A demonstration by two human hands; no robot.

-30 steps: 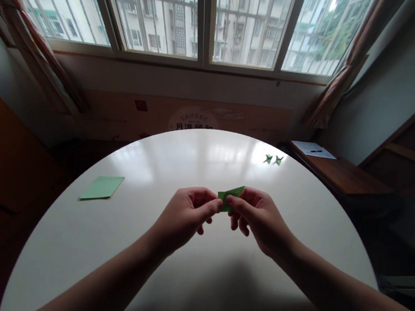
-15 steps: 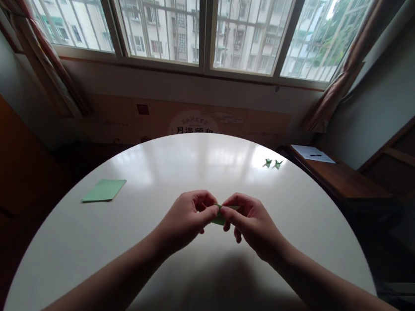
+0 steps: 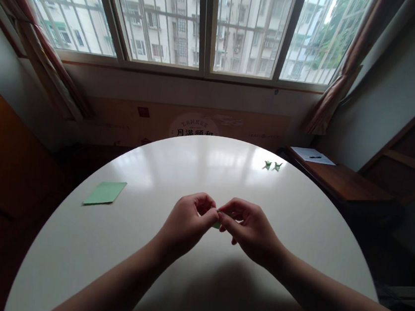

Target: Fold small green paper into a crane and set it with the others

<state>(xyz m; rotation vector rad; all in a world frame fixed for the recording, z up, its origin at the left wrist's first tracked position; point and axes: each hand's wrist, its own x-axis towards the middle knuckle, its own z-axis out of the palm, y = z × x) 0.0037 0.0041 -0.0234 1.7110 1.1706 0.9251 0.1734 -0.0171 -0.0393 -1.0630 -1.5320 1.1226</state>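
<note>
Over the middle of the white round table, my left hand and my right hand meet at their fingertips. Between them they pinch a small piece of green paper. Most of the paper is covered by my thumbs and fingers, so its folded shape cannot be made out. Both hands are closed, with thumb and index finger pressed together on the paper. A stack of square green paper lies flat to the left. Two small folded green paper figures stand side by side at the far right of the table.
A wooden side table or chair seat at the right bears a white sheet with a dark pen on it. Behind the table are a low printed board and a barred window. Curtains hang on both sides.
My right hand has shifted slightly left, closer to my left hand. Less of the green paper shows between the fingers now. The whole view has tipped slightly.
</note>
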